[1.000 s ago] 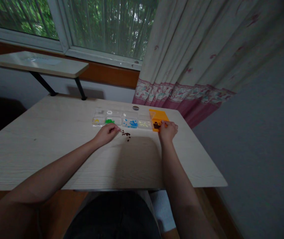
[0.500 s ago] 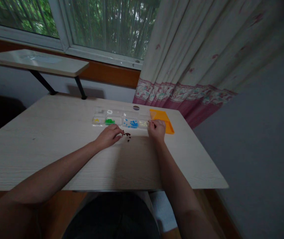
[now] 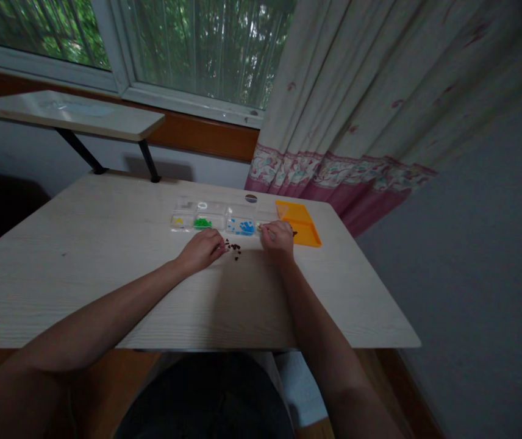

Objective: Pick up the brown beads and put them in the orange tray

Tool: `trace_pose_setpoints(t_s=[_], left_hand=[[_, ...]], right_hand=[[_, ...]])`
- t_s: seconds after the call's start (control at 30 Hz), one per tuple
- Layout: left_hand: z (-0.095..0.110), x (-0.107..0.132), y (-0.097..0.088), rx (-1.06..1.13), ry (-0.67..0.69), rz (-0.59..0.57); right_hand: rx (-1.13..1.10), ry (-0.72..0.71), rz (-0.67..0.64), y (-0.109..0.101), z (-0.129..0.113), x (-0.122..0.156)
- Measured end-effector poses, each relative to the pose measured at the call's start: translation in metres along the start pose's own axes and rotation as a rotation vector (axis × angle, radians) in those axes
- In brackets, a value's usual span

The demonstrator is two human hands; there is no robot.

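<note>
A small heap of dark brown beads [image 3: 233, 247] lies on the pale wooden table [image 3: 105, 268]. My left hand [image 3: 202, 249] rests just left of the heap, fingers curled toward it. My right hand [image 3: 278, 235] sits to the right of the heap with fingers pinched together at the pale-bead end of a clear compartment box [image 3: 215, 217]. The box holds yellow, green [image 3: 202, 223] and blue beads [image 3: 241, 227]. An orange tray [image 3: 298, 222] lies behind my right hand. What my fingers hold is too small to see.
A curtain [image 3: 357, 103] hangs at the table's back right corner. A second small table [image 3: 64, 116] stands under the window behind. The table's right edge drops off near a grey wall. A small dark round object [image 3: 250, 198] lies behind the box.
My right hand has moved left from the orange tray to the right end of the clear box. My left hand has crept slightly toward the brown beads.
</note>
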State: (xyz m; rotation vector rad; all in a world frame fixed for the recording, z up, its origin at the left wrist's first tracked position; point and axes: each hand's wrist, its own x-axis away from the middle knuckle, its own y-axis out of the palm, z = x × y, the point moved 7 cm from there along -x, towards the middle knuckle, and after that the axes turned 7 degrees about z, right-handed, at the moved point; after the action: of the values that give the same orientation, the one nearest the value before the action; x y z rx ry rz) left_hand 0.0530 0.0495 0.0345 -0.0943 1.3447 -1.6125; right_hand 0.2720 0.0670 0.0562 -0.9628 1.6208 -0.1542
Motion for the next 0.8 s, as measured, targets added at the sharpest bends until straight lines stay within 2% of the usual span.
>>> trace_pose_setpoints(t_s=[0.1,0.2,0.37,0.53,0.8], left_hand=[[-0.003,0.000,-0.002,0.020,-0.023,0.019],[-0.010,-0.002,-0.004,0.146,-0.104,0.054],[-0.024,-0.003,-0.007,0.393,-0.305,0.164],[-0.025,-0.003,-0.007,0.552,-0.400,0.178],[-0.021,-0.002,-0.009,0.647,-0.426,0.185]], right_hand=[[-0.020,-0.010,-0.003,-0.002,-0.008,0.000],[-0.058,-0.053,-0.005,0.001,-0.021,0.000],[-0.123,-0.196,-0.104,0.012,-0.061,0.007],[-0.134,-0.291,-0.186,0.014,-0.098,0.015],[-0.097,-0.235,-0.167,0.014,-0.109,0.018]])
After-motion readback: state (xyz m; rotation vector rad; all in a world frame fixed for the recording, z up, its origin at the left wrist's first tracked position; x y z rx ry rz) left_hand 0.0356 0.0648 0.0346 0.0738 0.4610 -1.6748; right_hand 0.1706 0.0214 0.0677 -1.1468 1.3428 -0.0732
